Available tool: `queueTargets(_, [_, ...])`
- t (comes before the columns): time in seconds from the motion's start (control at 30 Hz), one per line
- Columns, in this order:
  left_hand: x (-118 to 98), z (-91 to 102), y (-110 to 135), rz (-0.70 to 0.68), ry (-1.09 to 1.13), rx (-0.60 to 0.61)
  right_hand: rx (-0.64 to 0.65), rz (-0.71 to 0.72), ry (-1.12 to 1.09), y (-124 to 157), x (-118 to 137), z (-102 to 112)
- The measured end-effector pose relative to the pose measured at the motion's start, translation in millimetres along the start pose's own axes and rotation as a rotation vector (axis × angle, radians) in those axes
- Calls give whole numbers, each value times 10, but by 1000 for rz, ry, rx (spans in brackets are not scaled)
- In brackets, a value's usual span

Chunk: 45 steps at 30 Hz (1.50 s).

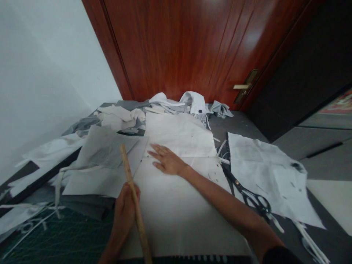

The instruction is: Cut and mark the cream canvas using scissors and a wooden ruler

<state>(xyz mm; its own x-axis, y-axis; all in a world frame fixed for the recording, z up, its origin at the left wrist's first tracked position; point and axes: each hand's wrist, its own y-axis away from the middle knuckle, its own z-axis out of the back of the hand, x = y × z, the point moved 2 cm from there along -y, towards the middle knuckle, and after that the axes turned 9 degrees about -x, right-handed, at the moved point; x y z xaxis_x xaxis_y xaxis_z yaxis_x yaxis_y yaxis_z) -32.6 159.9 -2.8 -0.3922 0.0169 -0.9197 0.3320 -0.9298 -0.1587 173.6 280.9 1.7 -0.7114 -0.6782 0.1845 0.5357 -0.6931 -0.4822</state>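
My left hand (123, 211) is closed around a long wooden stick (133, 198), perhaps a ruler, held tilted above the table's near edge. My right hand (167, 160) lies flat with fingers spread on a large white sheet of fabric (176, 205) spread in front of me. The stick's far end reaches over a neighbouring grey-white sheet (104, 154) on the left.
Black scissors (249, 194) lie to the right of the sheet, beside another white piece (264, 172) with dark marks. Crumpled white and grey cloth scraps (165, 106) pile up at the back by a red-brown door (192, 44). A green cutting mat (60, 238) shows at bottom left.
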Motion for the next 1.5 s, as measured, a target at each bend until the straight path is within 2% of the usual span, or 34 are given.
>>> queueTargets(0.07, [17,4,-14,37,-24,-3,-5,-53,-9,28,-21,-111])
queueTargets(0.13, [35,12,-16,67,-41,5,-49,-219,23,77,-229,-127])
queueTargets(0.23, [49,29,-8,80,-60,-1,-145,-478,94,179,-667,-25])
queueTargets(0.33, [53,49,-5,59,-90,-23,-208,-582,132,267,-932,123])
queueTargets(0.47, [73,67,0,60,-94,-25,-222,-573,135,284,-914,237])
queueTargets(0.83, [44,54,70,20,-20,-20,-240,-508,105,245,-721,308])
queueTargets(0.93, [20,19,75,-23,3,-13,-248,-428,68,225,-557,387])
queueTargets(1.03, [13,-6,98,-60,25,1,-192,-252,-16,304,-141,442])
queueTargets(1.17, [17,-5,127,-96,41,0,-13,12,-143,687,585,402])
queueTargets(1.23, [21,4,132,-109,42,12,70,68,-121,888,770,345])
queueTargets(1.27, [22,9,133,-115,40,20,90,56,-92,957,779,320])
queueTargets(1.3, [22,14,134,-119,36,29,92,3,-48,1002,728,306])
queueTargets(1.37, [15,18,137,-135,24,49,38,-220,77,1046,473,336])
queueTargets(1.43, [-2,15,144,-163,8,73,-48,-467,205,1080,141,449])
queueTargets(1.5, [-30,5,158,-200,-14,112,-114,-582,270,1129,-116,595])
